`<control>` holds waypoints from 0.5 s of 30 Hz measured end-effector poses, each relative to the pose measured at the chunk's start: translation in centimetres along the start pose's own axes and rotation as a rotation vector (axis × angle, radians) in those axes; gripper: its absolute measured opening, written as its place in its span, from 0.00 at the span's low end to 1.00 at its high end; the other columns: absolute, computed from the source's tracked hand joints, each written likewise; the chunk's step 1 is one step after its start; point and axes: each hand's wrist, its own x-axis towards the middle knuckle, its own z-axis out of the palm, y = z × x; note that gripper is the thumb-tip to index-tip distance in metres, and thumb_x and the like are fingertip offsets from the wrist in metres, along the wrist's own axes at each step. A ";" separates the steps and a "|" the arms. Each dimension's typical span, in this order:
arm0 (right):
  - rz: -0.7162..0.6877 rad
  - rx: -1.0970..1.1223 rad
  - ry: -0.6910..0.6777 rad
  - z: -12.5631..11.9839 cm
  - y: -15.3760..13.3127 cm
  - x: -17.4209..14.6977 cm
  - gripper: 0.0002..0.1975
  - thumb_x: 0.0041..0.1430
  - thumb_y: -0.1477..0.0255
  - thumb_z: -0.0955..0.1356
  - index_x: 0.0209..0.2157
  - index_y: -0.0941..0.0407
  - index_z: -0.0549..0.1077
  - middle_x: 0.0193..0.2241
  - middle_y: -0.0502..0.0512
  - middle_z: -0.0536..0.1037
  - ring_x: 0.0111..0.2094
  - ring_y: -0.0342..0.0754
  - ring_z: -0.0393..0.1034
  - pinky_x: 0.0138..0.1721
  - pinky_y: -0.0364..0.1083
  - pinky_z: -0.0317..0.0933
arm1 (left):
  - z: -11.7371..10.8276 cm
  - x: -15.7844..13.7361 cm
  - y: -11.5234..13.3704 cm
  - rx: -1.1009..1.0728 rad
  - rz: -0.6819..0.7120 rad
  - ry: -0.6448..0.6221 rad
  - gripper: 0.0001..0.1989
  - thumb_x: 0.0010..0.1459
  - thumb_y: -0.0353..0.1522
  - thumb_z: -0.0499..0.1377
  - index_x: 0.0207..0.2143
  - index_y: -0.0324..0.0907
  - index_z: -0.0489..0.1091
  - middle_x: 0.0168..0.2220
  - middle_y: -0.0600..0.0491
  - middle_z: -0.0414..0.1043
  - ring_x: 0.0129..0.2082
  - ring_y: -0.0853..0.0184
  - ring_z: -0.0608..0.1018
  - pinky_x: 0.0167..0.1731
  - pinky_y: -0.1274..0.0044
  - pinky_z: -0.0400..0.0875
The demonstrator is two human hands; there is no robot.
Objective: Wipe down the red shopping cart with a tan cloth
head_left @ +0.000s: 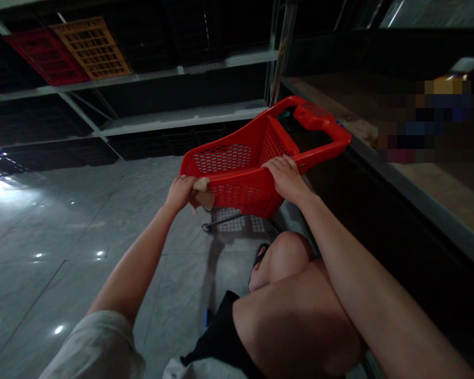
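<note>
Red cart point(245, 199) sits mid-scene on the floor point(114, 284), basket end left, loop handle point(342, 138) at the far right. L hand point(180, 190) is at the basket's left end, fingers bent over the near rim, grasping a tan cloth point(203, 199) bunched against the edge. R hand point(286, 178) grasps the same rim farther right, near the handle; how hard, can't tell.

Risks, my guess: cart's on wheels point(206, 228) & the floor looks slick, so a hard push at one end could roll or swing it, poss. into the person's knee point(291, 252) or sandal point(260, 253) close by. Loose cloth corner hangs off the rim — could snag in the mesh or drop if the fingers slacken.

Materials: cart's glossy moulded plastic, walls punched w/ rows of small holes, rim rounded; lower frame = thin metal bars. Cloth looks soft, creased. Floor's grey tile, polished, w/ bright light spots.

Farther out: metal rack point(221, 117) on the far side, pale beams, holding a dark red crate point(45, 59) & an orange crate point(92, 50) far left, both slatted plastic. Right: brown ledge point(450, 197), rough-looking — the stuff on it's blurred, can't tell.
</note>
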 end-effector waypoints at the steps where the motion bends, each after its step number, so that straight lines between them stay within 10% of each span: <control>1: 0.013 0.002 0.001 0.2 0.2 0.2 0.26 0.60 0.85 0.58 0.55 0.57 0.73 0.53 0.62 0.78 0.60 0.58 0.66 0.72 0.62 0.47 | -0.3 -0.6 -1.1 0.013 -0.014 -0.017 0.12 0.63 0.29 0.58 0.47 0.39 0.75 0.49 0.39 0.80 0.55 0.50 0.78 0.58 0.62 0.70; 6: 0.144 0.039 0.026 2.0 -0.4 1.6 0.23 0.55 0.87 0.60 0.48 0.56 0.74 0.50 0.61 0.78 0.61 0.59 0.63 0.73 0.69 0.38 | -1.5 -2.1 0.0 0.075 0.065 -0.036 0.07 0.64 0.27 0.57 0.40 0.40 0.75 0.45 0.38 0.80 0.54 0.51 0.78 0.57 0.64 0.72; 15: 0.160 0.111 -0.025 3.6 -0.1 0.9 0.23 0.54 0.88 0.60 0.46 0.56 0.75 0.49 0.62 0.80 0.61 0.60 0.67 0.74 0.72 0.33 | -1.1 4.0 15.4 -0.016 0.063 -0.054 0.11 0.71 0.30 0.54 0.50 0.37 0.74 0.49 0.38 0.80 0.53 0.53 0.80 0.53 0.67 0.73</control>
